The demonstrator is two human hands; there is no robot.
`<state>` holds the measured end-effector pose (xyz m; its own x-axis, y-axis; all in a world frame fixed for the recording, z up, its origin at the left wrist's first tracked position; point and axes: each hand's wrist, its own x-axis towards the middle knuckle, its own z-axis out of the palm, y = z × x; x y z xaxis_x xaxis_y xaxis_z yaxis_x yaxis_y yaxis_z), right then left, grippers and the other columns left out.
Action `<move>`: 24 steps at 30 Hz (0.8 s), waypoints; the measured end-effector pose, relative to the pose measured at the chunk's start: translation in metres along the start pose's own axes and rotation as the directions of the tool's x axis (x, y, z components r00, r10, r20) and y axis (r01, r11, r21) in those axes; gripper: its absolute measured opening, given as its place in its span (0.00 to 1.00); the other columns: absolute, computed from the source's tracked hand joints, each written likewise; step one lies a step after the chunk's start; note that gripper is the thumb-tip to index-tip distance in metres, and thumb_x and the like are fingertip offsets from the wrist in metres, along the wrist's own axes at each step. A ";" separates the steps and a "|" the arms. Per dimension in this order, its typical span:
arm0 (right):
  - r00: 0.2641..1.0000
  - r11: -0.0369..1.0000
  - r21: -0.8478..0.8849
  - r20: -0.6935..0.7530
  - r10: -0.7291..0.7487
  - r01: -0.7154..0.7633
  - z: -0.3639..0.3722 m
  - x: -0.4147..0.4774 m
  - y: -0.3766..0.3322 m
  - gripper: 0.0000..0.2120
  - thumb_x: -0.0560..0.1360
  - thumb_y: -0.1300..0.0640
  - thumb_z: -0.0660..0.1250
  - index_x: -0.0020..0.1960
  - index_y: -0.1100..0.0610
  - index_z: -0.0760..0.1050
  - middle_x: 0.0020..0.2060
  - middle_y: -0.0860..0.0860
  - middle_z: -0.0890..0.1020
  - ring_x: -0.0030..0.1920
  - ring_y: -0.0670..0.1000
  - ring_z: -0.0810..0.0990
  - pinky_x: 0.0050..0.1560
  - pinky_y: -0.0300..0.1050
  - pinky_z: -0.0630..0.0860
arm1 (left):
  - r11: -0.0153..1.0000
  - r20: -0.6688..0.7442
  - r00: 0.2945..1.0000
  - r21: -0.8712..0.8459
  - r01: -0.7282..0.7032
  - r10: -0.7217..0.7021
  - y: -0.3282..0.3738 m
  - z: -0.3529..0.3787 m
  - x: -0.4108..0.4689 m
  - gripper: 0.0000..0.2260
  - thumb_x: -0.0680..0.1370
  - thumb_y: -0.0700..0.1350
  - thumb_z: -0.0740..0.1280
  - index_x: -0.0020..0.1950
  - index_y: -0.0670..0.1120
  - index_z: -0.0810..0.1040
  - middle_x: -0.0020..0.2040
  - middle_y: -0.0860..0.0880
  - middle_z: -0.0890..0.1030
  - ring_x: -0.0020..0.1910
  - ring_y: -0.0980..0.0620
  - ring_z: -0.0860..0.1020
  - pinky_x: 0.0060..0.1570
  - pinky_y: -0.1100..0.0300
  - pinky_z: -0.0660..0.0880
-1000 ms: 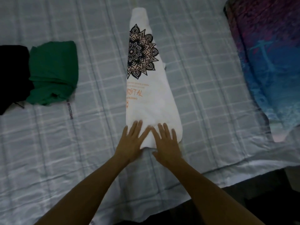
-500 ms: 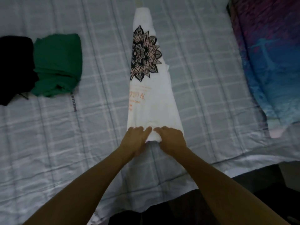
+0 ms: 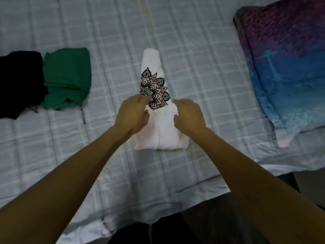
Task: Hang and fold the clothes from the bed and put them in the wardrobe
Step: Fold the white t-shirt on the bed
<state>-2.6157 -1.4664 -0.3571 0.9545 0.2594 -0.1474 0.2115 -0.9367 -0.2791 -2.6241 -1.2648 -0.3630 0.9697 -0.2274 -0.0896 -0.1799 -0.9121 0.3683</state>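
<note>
both hands cover the white shirt's fold; grip unclear

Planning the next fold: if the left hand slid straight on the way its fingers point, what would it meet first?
Probably the black mandala print on the white t-shirt: the left hand already grips the folded edge beside it, fingers pointing up and rightward. Depth is unclear.

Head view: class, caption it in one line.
Both hands, left and right, fold a white mandala T-shirt on the checked bed.
</note>
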 end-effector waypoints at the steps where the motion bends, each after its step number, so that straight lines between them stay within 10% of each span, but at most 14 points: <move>1: 0.999 0.999 0.013 0.002 -0.036 0.036 0.009 -0.003 -0.001 0.25 0.69 0.63 0.67 0.65 0.59 0.73 0.58 0.59 0.78 0.59 0.61 0.75 0.60 0.54 0.68 | 0.999 -0.010 0.999 0.004 -0.042 0.042 -0.002 0.007 -0.005 0.19 0.70 0.38 0.67 0.61 0.40 0.75 0.52 0.36 0.79 0.46 0.35 0.77 0.46 0.46 0.75; 6: 0.935 0.997 0.005 0.348 -0.074 0.076 0.085 -0.049 -0.008 0.35 0.73 0.50 0.68 0.75 0.57 0.59 0.74 0.61 0.61 0.74 0.60 0.58 0.71 0.54 0.56 | 0.980 0.207 0.966 0.095 -0.175 0.153 -0.005 0.092 -0.073 0.30 0.67 0.50 0.71 0.66 0.41 0.72 0.62 0.33 0.74 0.61 0.32 0.73 0.55 0.39 0.73; 10: 0.964 0.989 -0.118 0.261 -0.054 0.087 0.138 -0.079 -0.013 0.51 0.61 0.43 0.74 0.76 0.58 0.54 0.75 0.62 0.55 0.75 0.63 0.51 0.72 0.66 0.53 | 0.984 0.232 0.972 0.167 -0.069 0.029 -0.003 0.134 -0.095 0.44 0.63 0.50 0.76 0.75 0.45 0.59 0.73 0.33 0.61 0.72 0.34 0.60 0.61 0.32 0.64; 19: 0.974 0.979 0.019 -0.101 -0.201 0.204 0.139 -0.061 0.005 0.29 0.63 0.58 0.77 0.62 0.58 0.74 0.59 0.61 0.80 0.57 0.62 0.80 0.49 0.56 0.79 | 0.992 0.175 0.977 0.016 -0.123 0.118 -0.023 0.122 -0.065 0.36 0.62 0.38 0.78 0.68 0.42 0.69 0.62 0.32 0.75 0.58 0.34 0.76 0.35 0.47 0.80; 24: 0.937 0.989 0.128 0.332 -0.106 0.067 0.072 -0.045 -0.013 0.20 0.73 0.48 0.67 0.63 0.53 0.76 0.58 0.51 0.80 0.57 0.52 0.78 0.53 0.41 0.70 | 0.993 0.580 0.813 -0.114 0.021 0.049 -0.006 0.061 -0.041 0.24 0.76 0.45 0.66 0.71 0.48 0.68 0.68 0.47 0.72 0.66 0.47 0.71 0.63 0.58 0.66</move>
<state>-2.6762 -1.4489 -0.4150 0.8021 0.4208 -0.4237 0.2459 -0.8794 -0.4077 -2.6733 -1.2707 -0.4180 0.6838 -0.4276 -0.5913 -0.1397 -0.8721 0.4690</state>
